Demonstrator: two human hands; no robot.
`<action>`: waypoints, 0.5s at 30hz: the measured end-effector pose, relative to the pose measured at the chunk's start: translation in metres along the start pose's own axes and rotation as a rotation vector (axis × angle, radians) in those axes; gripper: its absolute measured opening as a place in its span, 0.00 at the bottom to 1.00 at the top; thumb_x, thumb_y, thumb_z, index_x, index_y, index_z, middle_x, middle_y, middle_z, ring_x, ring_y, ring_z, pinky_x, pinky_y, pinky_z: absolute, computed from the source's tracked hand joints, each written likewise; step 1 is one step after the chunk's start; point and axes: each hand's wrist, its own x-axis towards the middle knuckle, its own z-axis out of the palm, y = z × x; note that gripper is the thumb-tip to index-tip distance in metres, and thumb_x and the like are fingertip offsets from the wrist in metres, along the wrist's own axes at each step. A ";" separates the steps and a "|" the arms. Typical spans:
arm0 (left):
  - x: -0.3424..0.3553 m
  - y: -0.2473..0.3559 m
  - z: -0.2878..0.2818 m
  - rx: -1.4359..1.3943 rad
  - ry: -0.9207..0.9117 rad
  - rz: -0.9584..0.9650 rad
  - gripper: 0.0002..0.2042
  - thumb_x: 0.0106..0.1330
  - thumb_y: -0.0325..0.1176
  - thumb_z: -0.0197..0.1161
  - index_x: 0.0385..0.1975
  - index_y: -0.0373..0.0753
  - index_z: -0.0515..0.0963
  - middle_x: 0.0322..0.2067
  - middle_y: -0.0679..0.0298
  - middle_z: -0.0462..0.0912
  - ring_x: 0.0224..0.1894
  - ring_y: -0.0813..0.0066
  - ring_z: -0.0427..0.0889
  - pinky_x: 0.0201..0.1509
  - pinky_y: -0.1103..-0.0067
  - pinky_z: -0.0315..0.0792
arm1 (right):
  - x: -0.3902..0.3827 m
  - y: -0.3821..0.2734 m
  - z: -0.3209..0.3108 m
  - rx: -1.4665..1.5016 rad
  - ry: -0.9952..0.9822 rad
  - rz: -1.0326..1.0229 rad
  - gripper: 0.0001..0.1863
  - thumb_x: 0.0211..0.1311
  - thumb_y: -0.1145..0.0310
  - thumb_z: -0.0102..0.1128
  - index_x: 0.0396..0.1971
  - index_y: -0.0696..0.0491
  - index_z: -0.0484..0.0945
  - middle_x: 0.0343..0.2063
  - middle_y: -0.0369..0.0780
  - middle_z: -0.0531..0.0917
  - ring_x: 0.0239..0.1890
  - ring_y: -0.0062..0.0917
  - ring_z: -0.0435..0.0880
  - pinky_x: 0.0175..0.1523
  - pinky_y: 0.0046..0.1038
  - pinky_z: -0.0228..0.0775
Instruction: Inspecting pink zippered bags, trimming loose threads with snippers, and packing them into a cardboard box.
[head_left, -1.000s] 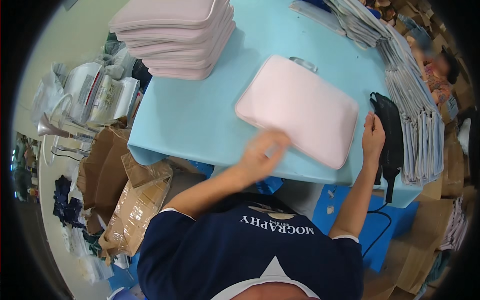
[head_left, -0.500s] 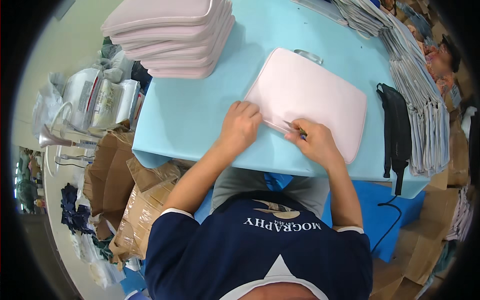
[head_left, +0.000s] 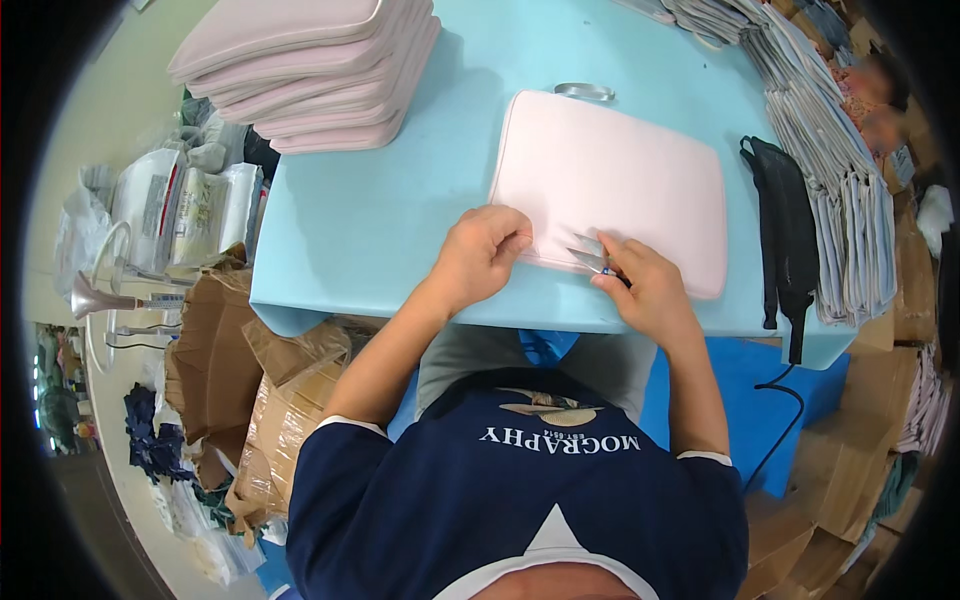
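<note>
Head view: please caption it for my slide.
Left hand pinching at the near edge of a pale-pink rectangular case on a light-blue table; right hand holding open silver-bladed scissors.

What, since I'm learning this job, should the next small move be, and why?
Probably ease the snips toward the left grip: the right grip holds them open, pointing that way, and the left pinches at the near left corner of the pink case.

The right hand (head_left: 650, 287) has left the black pouch (head_left: 787, 225) and holds small scissors (head_left: 589, 260) — blades now spread toward the left hand (head_left: 482, 252), whose fingertips have bunched at the pale pink laptop sleeve (head_left: 620, 180) — which has swung squarer before both hands.
</note>
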 end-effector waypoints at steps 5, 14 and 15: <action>-0.003 0.016 0.007 0.211 0.102 0.279 0.05 0.49 0.23 0.58 0.26 0.36 0.74 0.29 0.60 0.75 0.32 0.60 0.74 0.37 0.72 0.69 | -0.005 -0.005 0.002 -0.193 0.057 -0.075 0.24 0.48 0.65 0.61 0.46 0.58 0.72 0.30 0.42 0.77 0.32 0.34 0.76 0.36 0.31 0.69; -0.001 0.003 0.020 0.439 0.111 0.416 0.07 0.45 0.20 0.57 0.25 0.36 0.73 0.28 0.59 0.74 0.30 0.62 0.75 0.32 0.74 0.70 | -0.008 -0.009 0.015 -0.117 0.130 -0.111 0.20 0.49 0.65 0.60 0.43 0.57 0.73 0.27 0.42 0.77 0.28 0.34 0.77 0.33 0.30 0.69; -0.001 0.003 0.021 0.438 0.108 0.417 0.07 0.45 0.20 0.57 0.25 0.36 0.73 0.28 0.59 0.74 0.30 0.62 0.75 0.32 0.74 0.70 | -0.009 -0.011 0.016 -0.160 0.124 -0.130 0.18 0.49 0.65 0.60 0.41 0.57 0.74 0.26 0.42 0.77 0.27 0.34 0.77 0.32 0.31 0.69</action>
